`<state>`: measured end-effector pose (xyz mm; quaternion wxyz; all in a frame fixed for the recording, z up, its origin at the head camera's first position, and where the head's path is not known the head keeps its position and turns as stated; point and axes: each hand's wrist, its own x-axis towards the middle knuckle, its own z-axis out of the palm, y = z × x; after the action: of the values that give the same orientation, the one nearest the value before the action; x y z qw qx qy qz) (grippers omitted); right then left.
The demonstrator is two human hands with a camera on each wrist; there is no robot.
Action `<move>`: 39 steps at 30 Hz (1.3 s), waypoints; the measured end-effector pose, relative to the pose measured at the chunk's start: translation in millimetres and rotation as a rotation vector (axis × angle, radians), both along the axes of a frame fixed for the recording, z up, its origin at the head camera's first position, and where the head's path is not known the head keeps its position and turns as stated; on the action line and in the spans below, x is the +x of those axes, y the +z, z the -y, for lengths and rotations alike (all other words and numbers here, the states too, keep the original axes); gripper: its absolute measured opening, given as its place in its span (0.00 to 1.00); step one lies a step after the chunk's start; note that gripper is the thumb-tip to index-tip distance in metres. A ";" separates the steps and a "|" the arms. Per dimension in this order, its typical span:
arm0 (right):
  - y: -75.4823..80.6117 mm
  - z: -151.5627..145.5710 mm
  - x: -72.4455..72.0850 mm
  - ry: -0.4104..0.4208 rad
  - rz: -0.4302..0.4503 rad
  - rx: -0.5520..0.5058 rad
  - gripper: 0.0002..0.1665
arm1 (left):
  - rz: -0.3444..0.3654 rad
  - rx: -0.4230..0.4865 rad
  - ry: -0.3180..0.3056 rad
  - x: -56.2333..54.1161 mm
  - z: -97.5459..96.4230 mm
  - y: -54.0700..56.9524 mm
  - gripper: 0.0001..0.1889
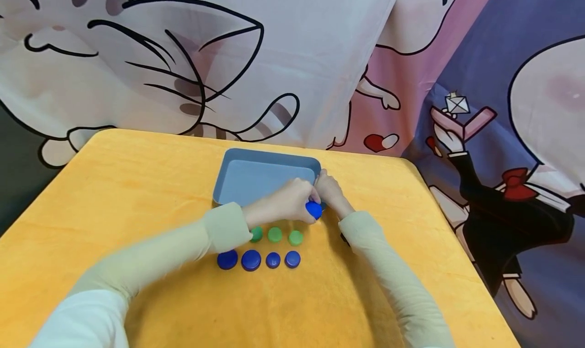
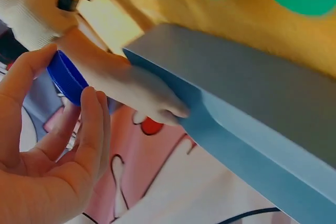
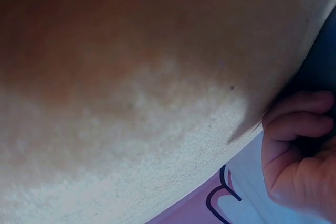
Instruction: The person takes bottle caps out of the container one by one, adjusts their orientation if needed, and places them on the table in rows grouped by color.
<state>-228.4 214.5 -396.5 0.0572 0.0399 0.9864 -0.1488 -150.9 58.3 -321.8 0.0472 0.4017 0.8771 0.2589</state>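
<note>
In the head view my left hand (image 1: pixel 294 200) crosses over to the tray's front right corner and pinches a blue bottle cap (image 1: pixel 314 210). The left wrist view shows this cap (image 2: pixel 68 78) on edge between thumb and fingertips, apart from the tray. Against the right side of the blue-grey tray (image 1: pixel 219 185), my right hand (image 1: pixel 330 189) grips the rim; its curled fingers (image 3: pixel 296 124) show in the right wrist view. On the near side lie a row of green caps (image 1: pixel 274 234) and a row of blue caps (image 1: pixel 251 260). The left sleeve partly covers one green cap.
A yellow cloth (image 1: pixel 151 185) covers the table. Behind it hangs a printed cartoon curtain (image 1: pixel 320 58). Something small and black (image 1: pixel 345 239) shows beside the right sleeve. In the right wrist view, blurred skin close to the lens hides much of the scene.
</note>
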 end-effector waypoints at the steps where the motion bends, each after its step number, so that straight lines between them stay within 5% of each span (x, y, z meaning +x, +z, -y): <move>1: -0.6 -0.3 -0.2 0.000 0.000 -0.004 0.21 | 0.013 0.000 0.000 4.2 -0.4 -0.6 0.18; 16: -1.0 -0.6 -0.8 0.007 0.010 -0.022 0.23 | -0.034 -0.134 -0.097 57.5 -18.0 -26.6 0.08; 23: -3.5 -2.0 -1.5 0.001 0.034 -0.025 0.23 | -0.066 -0.215 -0.084 69.5 -24.3 -42.1 0.07; 30: -3.4 -2.6 -2.6 0.002 0.030 -0.020 0.23 | -0.183 -0.312 -0.034 77.0 -27.3 -51.5 0.10; 39: -3.1 -3.7 -4.0 0.009 0.051 -0.032 0.25 | -0.188 -0.303 -0.029 79.1 -24.8 -58.0 0.13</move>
<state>-232.4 218.1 -399.6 0.0836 0.0381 0.9823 -0.1633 -71.8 83.1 -379.8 0.0287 0.4250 0.9008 0.0843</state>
